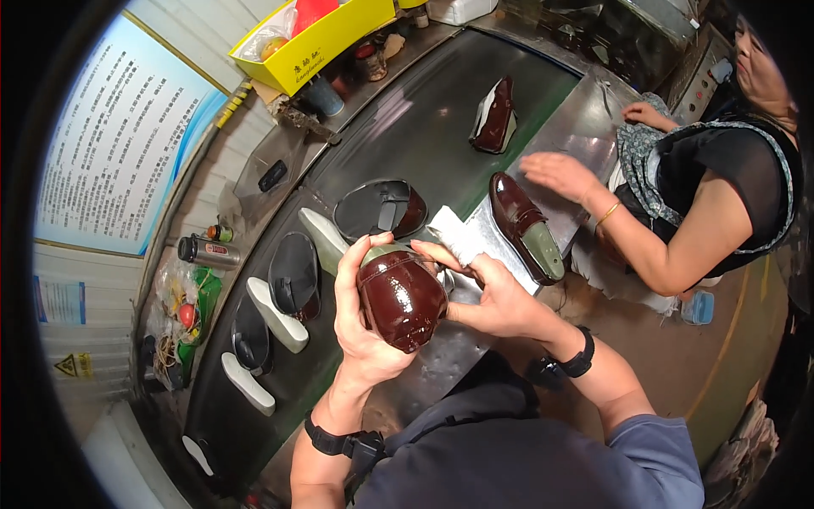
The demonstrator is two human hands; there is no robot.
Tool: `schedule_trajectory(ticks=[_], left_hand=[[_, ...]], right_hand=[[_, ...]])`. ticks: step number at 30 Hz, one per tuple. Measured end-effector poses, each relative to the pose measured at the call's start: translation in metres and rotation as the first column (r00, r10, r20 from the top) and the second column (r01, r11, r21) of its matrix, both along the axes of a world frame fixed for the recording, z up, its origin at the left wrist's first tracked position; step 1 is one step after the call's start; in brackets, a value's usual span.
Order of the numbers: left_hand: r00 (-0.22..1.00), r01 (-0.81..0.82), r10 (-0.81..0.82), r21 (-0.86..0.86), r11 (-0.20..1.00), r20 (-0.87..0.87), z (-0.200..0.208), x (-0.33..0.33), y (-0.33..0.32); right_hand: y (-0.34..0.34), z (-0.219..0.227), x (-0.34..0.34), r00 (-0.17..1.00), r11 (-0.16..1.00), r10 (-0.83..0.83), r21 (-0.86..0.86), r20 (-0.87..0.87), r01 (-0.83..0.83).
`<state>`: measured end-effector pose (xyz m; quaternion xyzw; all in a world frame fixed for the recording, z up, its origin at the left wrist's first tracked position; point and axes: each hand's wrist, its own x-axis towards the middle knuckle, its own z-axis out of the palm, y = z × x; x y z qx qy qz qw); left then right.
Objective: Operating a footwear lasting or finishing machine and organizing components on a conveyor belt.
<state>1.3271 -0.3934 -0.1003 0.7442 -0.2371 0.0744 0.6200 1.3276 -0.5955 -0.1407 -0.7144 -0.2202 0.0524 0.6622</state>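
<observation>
1. So the shoe (400, 299) in play is glossy maroon with a pale green part. It's up in both hands, off the surface, with its rounded maroon end towards the wearer.
2. Left hand (363, 335) is clamped on it: palm under the lower left side, fingers running up along the left edge to the green part.
3. Right hand (504, 297) is at the shoe's right side, fingers bent in by the upper edge, thumb lower down. Honestly can't tell whether it's pinching the shoe or some small thing, since the fingers overlap there. A white cloth (455, 236) shows right by those fingers.
4. Beyond the hands there's a long black belt-like surface (398, 119) with a green strip and a metal ledge (579, 127) on the right.
5. A second maroon shoe (521, 220) lies just right of the cloth, and a third maroon shoe (493, 119) sits further up the belt.
6. Left of the hands: dark oval pieces (293, 271) and pale soles (278, 314) in a loose row.
7. A co-worker (712, 187) is over on the right, one hand (560, 176) stretched out near the second shoe.
8. Room stuff: yellow box (339, 42) up top, metal flask (208, 252) on the left, blue-edged poster (119, 136) on the wall.
</observation>
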Motion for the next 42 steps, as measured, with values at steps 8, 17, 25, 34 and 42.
schedule_trajectory(ticks=[8,17,25,34,42], left_hand=[[0.999,-0.014,0.013,0.021,1.0,0.03,-0.004,-0.007,0.01],[0.999,-0.042,0.042,-0.011,0.999,-0.028,0.0,0.004,0.003],[0.736,-0.23,-0.134,-0.431,0.872,-0.664,-0.085,0.048,0.019],[0.391,-0.544,0.782,0.563,0.622,-0.485,-0.251,0.139,0.115],[0.429,-0.558,0.043,-0.228,0.798,-0.902,-0.214,0.073,0.152]], right_hand=[[0.011,0.004,-0.004,0.999,0.995,0.027,0.096,-0.024,-0.024],[0.008,0.004,0.009,1.0,0.995,-0.003,0.097,0.001,0.003],[-0.017,-0.058,0.004,0.84,0.956,-0.088,0.19,-0.535,0.222],[-0.15,-0.112,0.061,0.652,0.387,-0.756,-0.772,0.047,0.505],[0.009,-0.16,0.131,0.785,0.822,-0.51,-0.469,-0.352,0.324]])
